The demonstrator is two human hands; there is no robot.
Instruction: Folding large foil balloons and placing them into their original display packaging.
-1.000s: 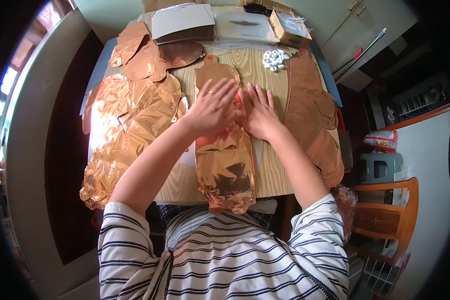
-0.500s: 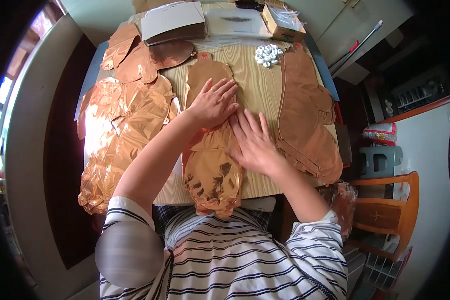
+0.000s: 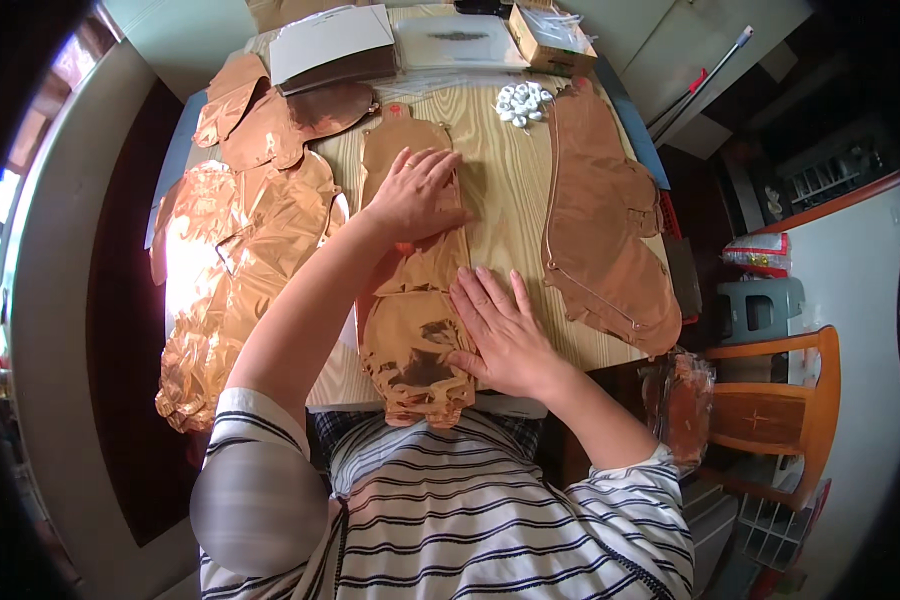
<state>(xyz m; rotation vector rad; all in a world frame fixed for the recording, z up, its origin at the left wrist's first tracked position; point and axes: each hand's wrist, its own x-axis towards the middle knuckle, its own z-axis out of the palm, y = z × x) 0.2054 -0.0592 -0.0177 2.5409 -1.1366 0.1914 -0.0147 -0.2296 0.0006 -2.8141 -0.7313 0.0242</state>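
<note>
A flat, copper-coloured foil balloon (image 3: 410, 335), folded into a long strip, lies in front of me, its near end by the table's front edge. Pressed flat on its upper part is my left hand (image 3: 418, 195), fingers stretched out. My right hand (image 3: 505, 335) rests open along the strip's right edge lower down, its thumb on the shiny foil and its fingers partly on the table. On the right lies another flat copper foil balloon (image 3: 600, 200) with a curved edge. Crumpled shiny foil (image 3: 260, 230) spreads out on the left, below more matte copper foil pieces (image 3: 260, 130).
Small white ribbon rolls (image 3: 520, 103) sit in a heap at the back of the wooden table (image 3: 505, 210). Behind are a white box (image 3: 335, 45), a translucent flat pack (image 3: 460, 45) and a carton (image 3: 555, 58). A wooden chair (image 3: 820, 400) and grey stool (image 3: 770, 300) stand right.
My right hand has slid down along the strip's right edge, toward me and away from my left hand. My left hand stays on the upper part. The view has shifted slightly.
</note>
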